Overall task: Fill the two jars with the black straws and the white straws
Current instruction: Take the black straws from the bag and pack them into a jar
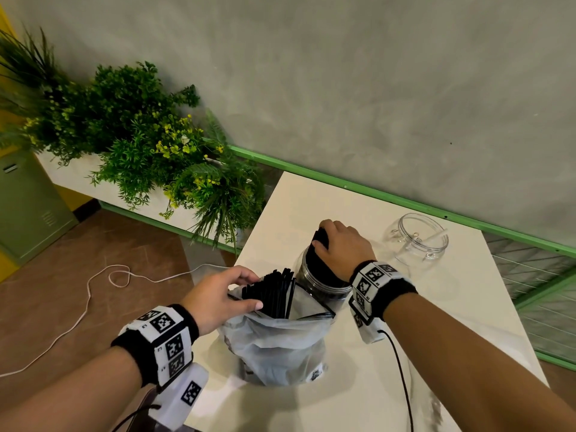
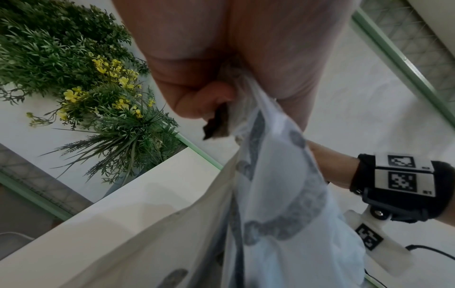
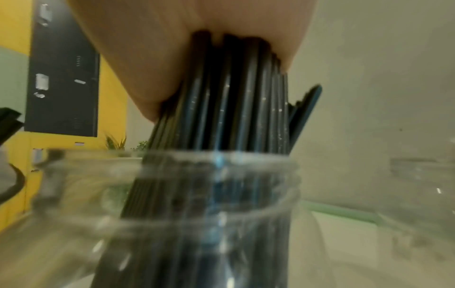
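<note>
- Two clear jars stand on the white table [image 1: 436,353]: the near jar [image 1: 314,285] holds black straws; the far jar [image 1: 419,236] stands apart to its right, closer to the wall, with one white straw [image 1: 434,236] lying across its mouth.
- Right hand [image 1: 341,244]: fingers curled over the top of a bundle of black straws [image 1: 321,238] that stands upright in the near jar. The right wrist view shows the bundle [image 3: 234,101] gripped from above, its lower part inside the jar mouth [image 3: 172,175].
- Left hand [image 1: 218,294]: fingers and thumb pinch the rim of a translucent plastic bag [image 1: 274,344]. The left wrist view shows the bag film [image 2: 270,175] gathered between thumb and fingers [image 2: 197,97].
- Bag position: upright on the table, just beside the near jar and in front of it, mouth open.
- Bag contents: a second bundle of black straws [image 1: 274,291] leans out of the opening, next to the left hand.
- Surroundings: green plants with yellow flowers [image 1: 140,135] in a white planter left of the table; a white cable [image 1: 93,294] on the brown floor.
</note>
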A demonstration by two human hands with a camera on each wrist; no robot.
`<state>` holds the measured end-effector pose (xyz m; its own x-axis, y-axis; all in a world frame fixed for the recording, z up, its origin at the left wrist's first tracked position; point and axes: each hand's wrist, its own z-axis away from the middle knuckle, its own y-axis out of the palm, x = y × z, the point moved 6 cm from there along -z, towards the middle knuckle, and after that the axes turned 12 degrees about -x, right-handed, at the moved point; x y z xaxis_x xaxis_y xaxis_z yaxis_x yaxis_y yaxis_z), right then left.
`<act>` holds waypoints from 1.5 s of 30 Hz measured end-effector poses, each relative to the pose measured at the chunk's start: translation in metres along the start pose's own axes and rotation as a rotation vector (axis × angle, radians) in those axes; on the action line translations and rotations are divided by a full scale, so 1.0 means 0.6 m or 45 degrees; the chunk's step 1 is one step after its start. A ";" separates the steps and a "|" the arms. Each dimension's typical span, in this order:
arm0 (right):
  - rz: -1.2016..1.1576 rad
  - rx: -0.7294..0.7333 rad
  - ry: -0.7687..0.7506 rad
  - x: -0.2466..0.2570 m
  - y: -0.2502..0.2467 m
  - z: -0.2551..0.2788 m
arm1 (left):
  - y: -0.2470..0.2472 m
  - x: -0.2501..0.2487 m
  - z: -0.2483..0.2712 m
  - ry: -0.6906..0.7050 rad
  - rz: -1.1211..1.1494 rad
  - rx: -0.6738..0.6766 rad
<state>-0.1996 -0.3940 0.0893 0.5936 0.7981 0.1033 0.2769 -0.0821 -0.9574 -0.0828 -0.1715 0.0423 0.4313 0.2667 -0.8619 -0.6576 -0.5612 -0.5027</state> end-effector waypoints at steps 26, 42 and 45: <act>-0.545 -0.414 0.015 -0.077 -0.012 0.006 | -0.002 0.004 0.002 -0.008 0.012 0.004; -0.995 -0.350 0.525 -0.068 0.014 0.112 | -0.003 0.012 0.002 -0.032 0.031 -0.014; -0.798 -0.383 0.420 -0.039 0.005 0.086 | -0.001 0.006 0.002 -0.033 0.035 -0.008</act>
<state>-0.2515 -0.3821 0.0698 0.4395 0.5336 0.7226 0.8014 0.1306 -0.5838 -0.0817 -0.1693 0.0393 0.3971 0.2715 -0.8767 -0.6650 -0.5733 -0.4787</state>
